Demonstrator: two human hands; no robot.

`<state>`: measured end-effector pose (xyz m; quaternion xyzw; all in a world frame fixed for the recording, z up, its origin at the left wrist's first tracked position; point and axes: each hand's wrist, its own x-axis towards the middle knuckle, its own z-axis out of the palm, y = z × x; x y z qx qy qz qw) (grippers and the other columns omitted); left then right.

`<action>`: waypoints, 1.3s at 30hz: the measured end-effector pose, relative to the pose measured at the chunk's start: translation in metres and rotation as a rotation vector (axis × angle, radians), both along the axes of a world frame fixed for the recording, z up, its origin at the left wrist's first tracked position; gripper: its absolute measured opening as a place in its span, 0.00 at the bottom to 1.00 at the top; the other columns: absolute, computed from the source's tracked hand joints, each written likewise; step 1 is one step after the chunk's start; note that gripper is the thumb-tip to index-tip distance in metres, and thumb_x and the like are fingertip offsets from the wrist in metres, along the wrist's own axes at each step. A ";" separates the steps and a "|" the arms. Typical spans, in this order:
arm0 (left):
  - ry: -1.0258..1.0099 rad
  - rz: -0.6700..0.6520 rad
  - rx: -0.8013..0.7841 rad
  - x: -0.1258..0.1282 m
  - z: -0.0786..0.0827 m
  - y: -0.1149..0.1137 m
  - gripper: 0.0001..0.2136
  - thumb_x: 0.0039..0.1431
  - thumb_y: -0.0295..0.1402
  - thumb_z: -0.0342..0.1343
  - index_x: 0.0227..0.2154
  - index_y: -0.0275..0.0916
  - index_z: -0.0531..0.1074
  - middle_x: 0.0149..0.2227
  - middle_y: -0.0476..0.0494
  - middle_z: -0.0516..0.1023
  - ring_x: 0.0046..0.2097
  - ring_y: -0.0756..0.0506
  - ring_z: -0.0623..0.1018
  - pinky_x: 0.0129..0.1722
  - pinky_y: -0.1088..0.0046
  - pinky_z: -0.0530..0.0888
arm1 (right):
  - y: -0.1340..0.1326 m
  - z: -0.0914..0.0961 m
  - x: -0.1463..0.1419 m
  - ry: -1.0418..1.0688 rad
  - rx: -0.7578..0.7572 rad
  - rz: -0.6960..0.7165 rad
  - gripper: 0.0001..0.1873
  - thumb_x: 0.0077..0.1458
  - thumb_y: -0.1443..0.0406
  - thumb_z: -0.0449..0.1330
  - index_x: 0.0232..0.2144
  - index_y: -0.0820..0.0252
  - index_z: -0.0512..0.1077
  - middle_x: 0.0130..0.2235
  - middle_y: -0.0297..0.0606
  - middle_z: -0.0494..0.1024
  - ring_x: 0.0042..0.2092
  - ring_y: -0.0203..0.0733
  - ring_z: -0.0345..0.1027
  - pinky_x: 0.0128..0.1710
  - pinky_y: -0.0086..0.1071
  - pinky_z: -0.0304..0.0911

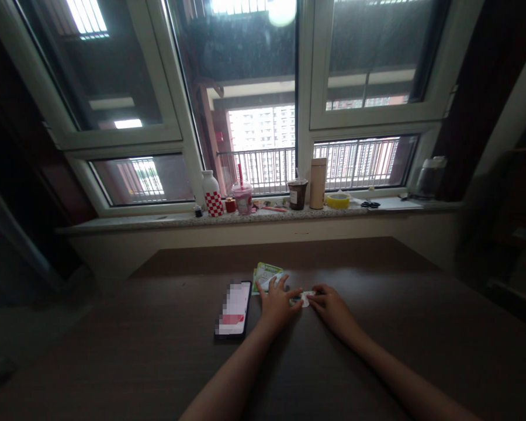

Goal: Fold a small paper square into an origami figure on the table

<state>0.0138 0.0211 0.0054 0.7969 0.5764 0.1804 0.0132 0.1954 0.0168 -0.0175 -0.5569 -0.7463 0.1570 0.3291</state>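
Both my hands rest on a dark wooden table [377,351]. My left hand [277,303] lies with its fingers spread and its thumb and forefinger pinching one end of a small white piece of paper [305,298]. My right hand [331,307] pinches the other end of the same piece. Under the fingers of my left hand lies a green and white packet [265,275]. A phone [234,309] with a lit screen lies face up just left of my left hand.
Beyond the table runs a stone windowsill [158,221] with a checked bottle [211,196], a pink cup [243,197], a dark cup [297,194], a tan flask [318,183], a yellow tape roll [338,200], scissors [370,204] and a kettle [429,175].
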 end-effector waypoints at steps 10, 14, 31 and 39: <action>0.034 -0.007 -0.018 0.000 0.004 -0.001 0.15 0.58 0.50 0.53 0.48 0.65 0.73 0.64 0.51 0.60 0.64 0.31 0.56 0.59 0.31 0.39 | -0.001 0.002 0.000 0.033 -0.031 -0.004 0.13 0.56 0.65 0.58 0.40 0.57 0.80 0.50 0.46 0.75 0.52 0.47 0.66 0.56 0.38 0.58; 0.004 -0.001 0.001 0.001 0.000 0.000 0.16 0.57 0.49 0.54 0.48 0.63 0.73 0.64 0.49 0.61 0.64 0.31 0.57 0.59 0.31 0.39 | 0.001 -0.002 0.000 0.013 -0.010 -0.004 0.13 0.57 0.65 0.57 0.40 0.58 0.80 0.49 0.47 0.75 0.52 0.47 0.67 0.55 0.37 0.59; 0.043 -0.049 0.080 -0.001 0.000 0.000 0.14 0.59 0.51 0.51 0.47 0.65 0.73 0.64 0.51 0.62 0.64 0.31 0.57 0.57 0.29 0.33 | 0.006 0.001 -0.001 0.002 0.009 -0.029 0.10 0.54 0.65 0.60 0.35 0.59 0.81 0.45 0.45 0.75 0.49 0.45 0.67 0.53 0.36 0.60; 0.073 -0.072 0.134 -0.001 -0.001 -0.001 0.14 0.60 0.51 0.50 0.47 0.64 0.74 0.63 0.52 0.62 0.64 0.31 0.58 0.57 0.29 0.32 | 0.007 -0.003 -0.001 0.025 0.048 -0.013 0.08 0.52 0.65 0.61 0.34 0.58 0.80 0.43 0.44 0.75 0.48 0.45 0.67 0.53 0.36 0.59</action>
